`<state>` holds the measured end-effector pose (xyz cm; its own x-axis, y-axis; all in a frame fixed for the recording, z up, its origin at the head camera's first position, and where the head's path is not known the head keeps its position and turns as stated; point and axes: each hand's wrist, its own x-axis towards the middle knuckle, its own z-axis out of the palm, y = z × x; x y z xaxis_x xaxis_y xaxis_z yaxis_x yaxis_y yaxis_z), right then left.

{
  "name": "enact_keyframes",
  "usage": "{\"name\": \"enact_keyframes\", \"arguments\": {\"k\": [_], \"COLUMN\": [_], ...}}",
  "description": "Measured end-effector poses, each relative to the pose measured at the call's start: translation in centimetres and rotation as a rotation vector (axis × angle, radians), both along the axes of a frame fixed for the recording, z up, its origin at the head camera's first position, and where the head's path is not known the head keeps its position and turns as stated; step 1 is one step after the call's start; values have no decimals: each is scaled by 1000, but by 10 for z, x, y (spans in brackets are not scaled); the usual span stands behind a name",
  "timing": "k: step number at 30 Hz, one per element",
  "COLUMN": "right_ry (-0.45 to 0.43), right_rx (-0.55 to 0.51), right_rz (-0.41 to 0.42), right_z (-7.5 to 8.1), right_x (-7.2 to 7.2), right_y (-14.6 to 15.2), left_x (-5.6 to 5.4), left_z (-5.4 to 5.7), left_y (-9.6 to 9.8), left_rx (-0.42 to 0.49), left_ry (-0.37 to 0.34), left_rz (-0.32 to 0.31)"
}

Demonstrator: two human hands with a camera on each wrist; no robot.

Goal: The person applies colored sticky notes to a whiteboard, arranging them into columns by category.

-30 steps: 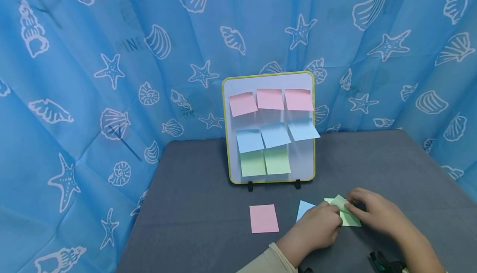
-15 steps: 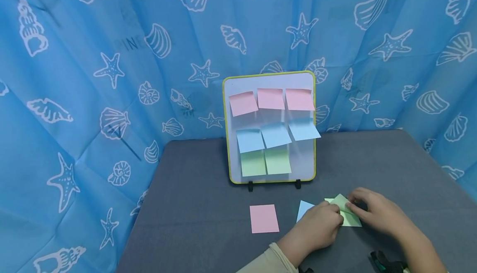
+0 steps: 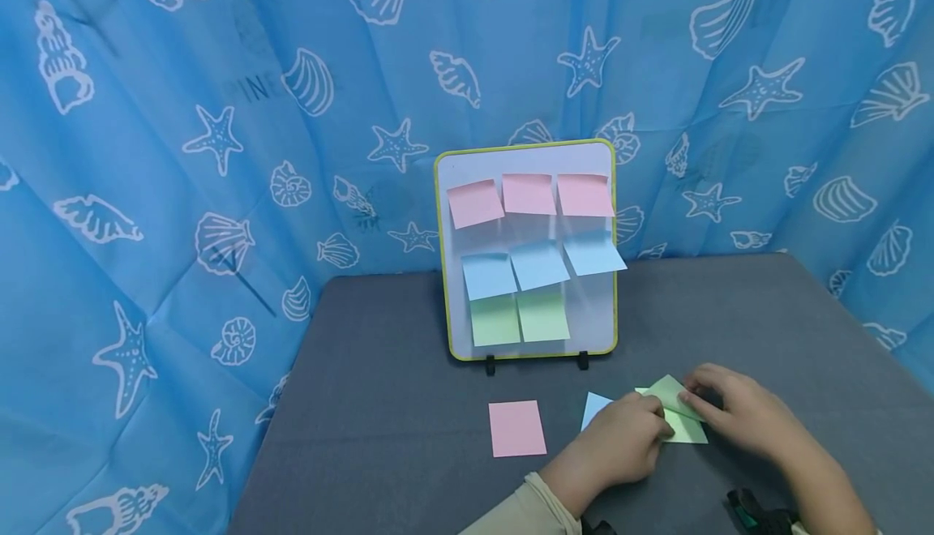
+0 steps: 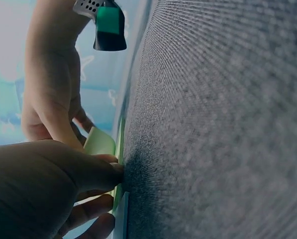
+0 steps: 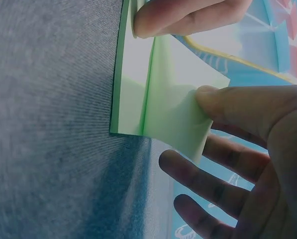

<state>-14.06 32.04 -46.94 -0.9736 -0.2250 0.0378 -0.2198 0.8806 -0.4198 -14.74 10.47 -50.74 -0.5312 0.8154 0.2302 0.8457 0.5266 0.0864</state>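
Observation:
On the grey table lies a green sticky note pad (image 3: 687,431). My left hand (image 3: 620,442) grips the pad's left part, a fingertip (image 5: 149,25) pressing on its top near the bound edge in the right wrist view. The top green sheet (image 5: 175,99) is bent up from the pad and still joined along a crease. My right hand (image 3: 740,413) pinches the sheet's free end between thumb and index finger, its other fingers spread. A blue sticky note pad (image 3: 594,408) lies partly hidden under my left hand. To its left sits a pink sticky note pad (image 3: 516,430).
A whiteboard (image 3: 594,316) with a yellow rim stands behind on black feet. It bears pink notes (image 3: 528,194), blue notes (image 3: 540,266) and two green notes (image 3: 543,316). A blue seashell curtain (image 3: 394,57) hangs behind the table (image 3: 379,405). A black and green device (image 4: 108,25) sits at my right wrist.
My right hand has shifted slightly up and away, lifting the green sheet a little further from its pad. My left hand stays on the pad; the whiteboard notes are unchanged.

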Motion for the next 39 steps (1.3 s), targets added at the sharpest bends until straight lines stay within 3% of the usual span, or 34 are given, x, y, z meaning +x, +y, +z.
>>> {"name": "enact_keyframes", "arguments": {"k": [18,27,39], "right_ry": [37,93,189], "right_rx": [-5,-3,-9], "right_rz": [-59,-106,-175], "right_z": [1,6,10], "right_x": [-2,-2,2], "right_y": [12,24,40], "left_x": [-2,-4,-1], "left_z": [0,3,6], "left_y": [2,2,-2], "left_rx": [-8,-16,-6], "left_ry": [12,-31,2], "left_rz": [11,5,0]}}
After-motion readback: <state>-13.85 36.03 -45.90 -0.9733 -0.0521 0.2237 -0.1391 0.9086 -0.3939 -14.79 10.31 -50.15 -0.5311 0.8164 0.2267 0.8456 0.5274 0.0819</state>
